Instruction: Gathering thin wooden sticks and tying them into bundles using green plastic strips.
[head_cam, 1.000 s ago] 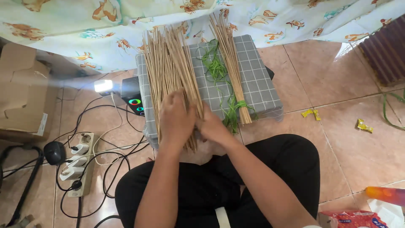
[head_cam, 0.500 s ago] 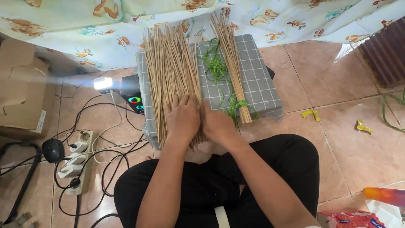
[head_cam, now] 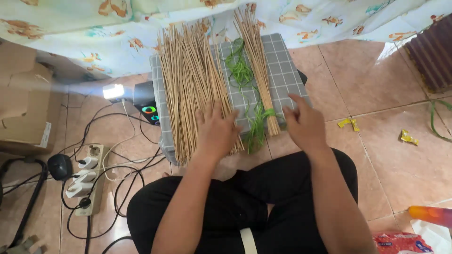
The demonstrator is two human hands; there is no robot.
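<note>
A: Head view. Where's the loose pile of thin sticks (head_cam: pixel 190 89)?

B: On the grey checked cushion (head_cam: pixel 287 70), left half. Left hand (head_cam: pixel 217 131) lies flat on its near end, fingers spread, pinching nothing.

A: Right hand (head_cam: pixel 305 124)?

B: Open, fingers loosely apart, hovering just right of the tied stick bundle (head_cam: pixel 258 66) and green strips (head_cam: pixel 256 124). Power strip (head_cam: pixel 87 176) far left on the floor.
</note>
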